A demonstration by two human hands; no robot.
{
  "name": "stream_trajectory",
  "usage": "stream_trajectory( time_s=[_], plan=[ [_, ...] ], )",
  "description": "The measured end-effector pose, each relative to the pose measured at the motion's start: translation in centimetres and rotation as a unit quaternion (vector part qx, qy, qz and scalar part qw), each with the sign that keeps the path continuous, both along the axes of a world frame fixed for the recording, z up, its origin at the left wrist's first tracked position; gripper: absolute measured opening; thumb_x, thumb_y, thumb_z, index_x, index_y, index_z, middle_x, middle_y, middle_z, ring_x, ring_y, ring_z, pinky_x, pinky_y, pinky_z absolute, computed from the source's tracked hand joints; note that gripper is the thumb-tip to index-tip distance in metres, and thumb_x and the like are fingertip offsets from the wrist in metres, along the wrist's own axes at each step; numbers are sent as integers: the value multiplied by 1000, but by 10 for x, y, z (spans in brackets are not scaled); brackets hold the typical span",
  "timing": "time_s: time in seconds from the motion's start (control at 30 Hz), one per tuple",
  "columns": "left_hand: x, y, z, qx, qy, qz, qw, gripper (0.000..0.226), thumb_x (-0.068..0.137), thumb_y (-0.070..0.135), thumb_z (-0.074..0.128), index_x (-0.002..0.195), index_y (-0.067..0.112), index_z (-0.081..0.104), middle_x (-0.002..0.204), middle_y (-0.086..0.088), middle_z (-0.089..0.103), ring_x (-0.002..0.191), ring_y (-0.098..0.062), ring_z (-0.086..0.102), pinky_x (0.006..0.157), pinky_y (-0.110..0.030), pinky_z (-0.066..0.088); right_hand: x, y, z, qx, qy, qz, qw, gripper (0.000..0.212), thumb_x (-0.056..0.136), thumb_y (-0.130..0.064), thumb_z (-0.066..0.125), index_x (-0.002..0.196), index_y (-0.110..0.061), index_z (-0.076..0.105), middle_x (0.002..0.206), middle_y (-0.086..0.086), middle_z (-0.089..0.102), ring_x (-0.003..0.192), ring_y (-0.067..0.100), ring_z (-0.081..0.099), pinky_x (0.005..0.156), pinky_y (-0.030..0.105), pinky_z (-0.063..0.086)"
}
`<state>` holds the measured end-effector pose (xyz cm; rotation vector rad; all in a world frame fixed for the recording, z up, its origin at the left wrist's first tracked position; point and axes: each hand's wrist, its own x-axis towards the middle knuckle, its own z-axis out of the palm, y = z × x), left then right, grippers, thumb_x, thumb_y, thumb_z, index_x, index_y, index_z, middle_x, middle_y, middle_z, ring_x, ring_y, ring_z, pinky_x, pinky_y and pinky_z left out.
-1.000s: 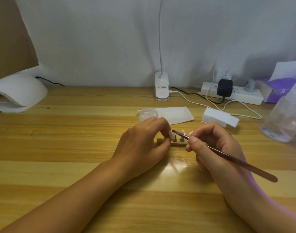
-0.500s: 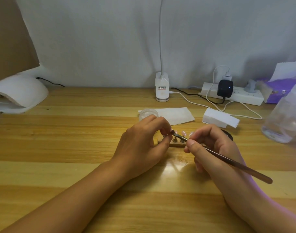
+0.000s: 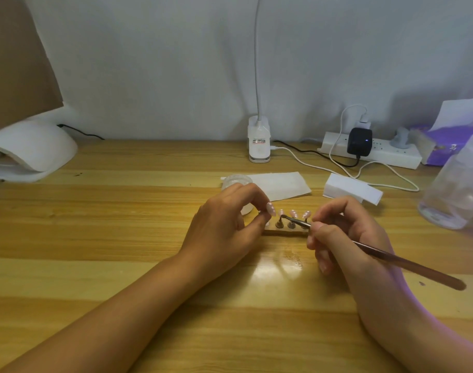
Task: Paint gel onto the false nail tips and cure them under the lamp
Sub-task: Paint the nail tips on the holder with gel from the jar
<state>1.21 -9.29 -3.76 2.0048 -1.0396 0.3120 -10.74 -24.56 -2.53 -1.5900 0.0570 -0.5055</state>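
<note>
Several pale pink false nail tips [image 3: 293, 213] stand on small pegs in a brown holder bar [image 3: 283, 233] at the table's middle. My left hand [image 3: 224, 224] pinches the leftmost peg, with its nail tip [image 3: 270, 209] showing above my fingertips. My right hand [image 3: 345, 235] grips a long thin gel brush [image 3: 391, 258] like a pen. The brush's tip touches the second nail tip [image 3: 281, 212]. The white curing lamp [image 3: 28, 149] sits at the far left edge of the table.
A small clear jar [image 3: 236, 181] and a white paper sheet [image 3: 281, 184] lie behind my left hand. A white block [image 3: 351, 191], a power strip [image 3: 372, 153] with cables, a clip lamp base [image 3: 259, 142], a clear plastic bottle [image 3: 455, 189] and a purple pack [image 3: 445, 146] stand around the back and right.
The brush tip has moved from the leftmost nail tip, by my left fingertips, to the second one. My left hand keeps its pinch on the leftmost peg.
</note>
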Motion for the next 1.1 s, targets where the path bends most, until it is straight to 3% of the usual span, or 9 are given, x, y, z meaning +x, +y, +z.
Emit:
stream_trajectory(
  time_s=[0.1,0.23,0.37,0.67,0.9,0.97,1.1],
  plan=[
    [0,-1,1,-6,4,2,1000,11,87,19,71,88,28,64,91,16,61,53,-12,50,54,-23,37,-1,1,3,7,-27,-3,1000,10,91,-19,63,82,-24,61,66,7,63,46,13,48,44,18,42],
    [1,-1,1,-11,1,2,1000,9,87,21,72,87,26,64,90,14,61,53,-11,50,53,-26,39,0,4,5,7,-22,2,1000,13,76,-34,67,83,-24,63,77,9,71,48,11,53,47,19,46],
    [0,-1,1,-7,-2,-3,1000,10,87,25,72,86,24,62,88,13,59,54,-12,50,53,-25,38,0,3,2,16,-9,3,1000,12,80,-23,66,83,-17,57,74,11,71,47,12,50,46,20,44],
    [-1,-1,2,-5,-13,-13,1000,16,86,21,74,83,24,59,85,14,55,55,-11,50,53,-28,40,1,4,3,17,-7,3,1000,19,85,-25,62,86,-9,53,72,11,70,44,12,45,45,17,40],
    [1,-1,0,-6,-14,-14,1000,11,87,21,73,85,22,62,84,17,55,52,-11,50,52,-22,34,3,3,2,11,10,-3,1000,11,85,-25,63,78,-20,56,68,9,69,44,10,47,44,16,40],
    [2,-1,-1,-9,-10,-12,1000,10,88,23,72,86,23,62,84,18,56,51,-11,50,52,-20,33,3,2,1,4,7,-8,1000,19,90,-17,62,73,-25,57,66,7,68,44,10,46,43,15,39],
    [3,-2,-3,-15,10,-14,1000,10,88,24,72,86,25,62,88,17,63,50,-13,51,52,-23,33,3,2,2,4,5,-13,1000,19,87,-23,63,69,-30,58,62,6,65,44,10,47,43,15,39]
  ],
)
